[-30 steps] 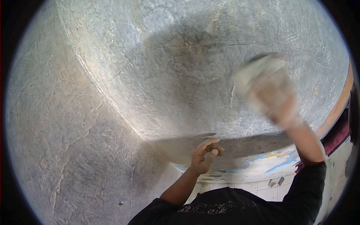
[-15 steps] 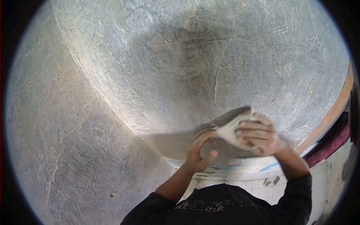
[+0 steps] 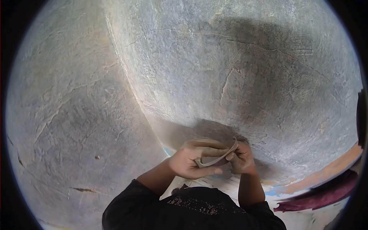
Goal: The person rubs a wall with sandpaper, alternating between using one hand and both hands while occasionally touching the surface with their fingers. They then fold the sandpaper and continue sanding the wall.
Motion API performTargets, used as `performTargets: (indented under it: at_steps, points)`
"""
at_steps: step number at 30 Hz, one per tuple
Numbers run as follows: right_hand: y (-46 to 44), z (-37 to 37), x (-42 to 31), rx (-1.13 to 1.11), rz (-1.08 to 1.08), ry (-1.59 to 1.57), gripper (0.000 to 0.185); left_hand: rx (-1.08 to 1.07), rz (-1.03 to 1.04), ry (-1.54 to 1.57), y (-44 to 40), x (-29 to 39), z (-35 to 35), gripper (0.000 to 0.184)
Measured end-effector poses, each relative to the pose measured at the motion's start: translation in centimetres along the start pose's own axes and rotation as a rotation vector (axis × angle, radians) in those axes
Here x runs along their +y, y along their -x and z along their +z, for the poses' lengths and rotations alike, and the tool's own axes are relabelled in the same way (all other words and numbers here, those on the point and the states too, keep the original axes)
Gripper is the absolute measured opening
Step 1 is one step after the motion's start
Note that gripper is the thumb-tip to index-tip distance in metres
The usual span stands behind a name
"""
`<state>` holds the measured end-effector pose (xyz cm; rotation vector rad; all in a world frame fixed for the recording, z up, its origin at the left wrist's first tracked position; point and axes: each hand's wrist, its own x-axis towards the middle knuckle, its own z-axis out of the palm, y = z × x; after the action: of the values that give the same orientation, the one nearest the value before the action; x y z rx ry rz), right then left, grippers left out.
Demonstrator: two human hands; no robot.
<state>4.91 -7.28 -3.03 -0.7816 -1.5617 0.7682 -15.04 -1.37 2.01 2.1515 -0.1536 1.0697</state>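
A bent, dusty sheet of sandpaper is between my two hands, with its pale edge curving up to the right. My left hand wraps its fingers over the left part of the sheet, the thumb stretched along below. At the sheet's right end, my right hand pinches it between thumb and fingers. Both hands look coated with pale dust. Just beyond them is the rough grey plastered wall, on which their shadow falls.
A second grey wall meets the first at a corner on the left, with a small hole in it. An orange-brown strip runs along the right edge. Dark red cloth lies at the lower right.
My right hand has moved left and down, from holding the sheet out to the right to gripping it beside my left hand. My left hand has closed over the sheet. The view has shifted.
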Motion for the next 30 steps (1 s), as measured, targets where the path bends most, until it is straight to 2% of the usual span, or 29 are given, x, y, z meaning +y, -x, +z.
performTargets:
  at_steps: [2,7,9,11,12,14,15,17,18,20,21,23,24,26,27,29,30]
  points:
    - [-0.4,-0.3,0.4,-0.012,-0.092,-0.095,0.017,0.032,-0.159,0.086,-0.3,1.4,0.4,0.047]
    - [-0.6,-0.4,0.9,-0.046,-0.100,-0.117,0.024,0.139,-0.292,0.187,0.4,1.9,1.7,0.041]
    - [-0.7,0.1,0.8,-0.062,-0.125,-0.111,0.028,0.302,-0.609,0.235,1.2,2.2,1.4,0.038]
    - [-1.0,0.9,0.4,0.018,-0.183,-0.426,0.032,0.587,-0.316,0.104,0.7,1.4,1.3,0.027]
    - [-1.0,0.7,0.3,0.007,-0.178,-0.431,0.032,0.598,-0.319,0.099,0.3,0.9,1.3,0.027]
    - [-0.9,0.4,0.1,-0.023,-0.184,-0.421,0.027,0.860,0.072,-0.556,-0.6,-0.2,1.2,0.030]
    - [-0.8,-0.4,0.5,-0.035,-0.176,-0.429,0.027,0.870,0.064,-0.566,-1.2,-0.5,1.1,0.030]
    - [-0.7,-2.4,1.5,-0.298,-0.242,-0.081,0.020,0.913,0.112,-1.105,-2.3,-1.1,0.5,0.035]
    - [-0.4,-2.4,1.2,-0.304,-0.188,-0.107,0.015,0.889,0.119,-1.192,-2.8,-1.9,0.4,0.042]
    - [-0.2,-2.8,1.4,-0.348,-0.175,-0.147,0.014,0.825,0.079,-1.134,-3.3,-4.6,1.7,0.050]
    - [-0.1,-3.0,1.4,-0.385,-0.166,-0.179,0.013,0.739,0.053,-0.951,-3.6,-5.5,3.4,0.050]
    - [0.0,-3.2,1.2,-0.396,-0.155,-0.184,0.013,0.579,0.044,-1.042,-4.0,-5.8,6.0,0.052]
    - [0.1,-3.3,1.2,-0.407,-0.142,-0.186,0.013,0.577,0.046,-1.045,-3.7,-6.5,5.5,0.052]
    - [0.2,-3.4,1.2,-0.415,-0.130,-0.184,0.013,0.679,0.047,-1.078,-3.2,-7.8,3.8,0.058]
    - [0.4,-3.5,1.3,-0.423,-0.112,-0.183,0.013,0.889,-0.145,-0.923,-3.2,-7.6,3.4,0.052]
    - [1.0,-3.4,1.9,-0.421,-0.094,-0.204,0.013,0.950,-0.144,-0.920,-3.8,-8.2,3.3,0.050]
    - [0.8,-3.4,2.1,-0.419,-0.086,-0.216,0.013,0.701,0.001,-1.095,-4.0,-8.3,4.4,0.049]
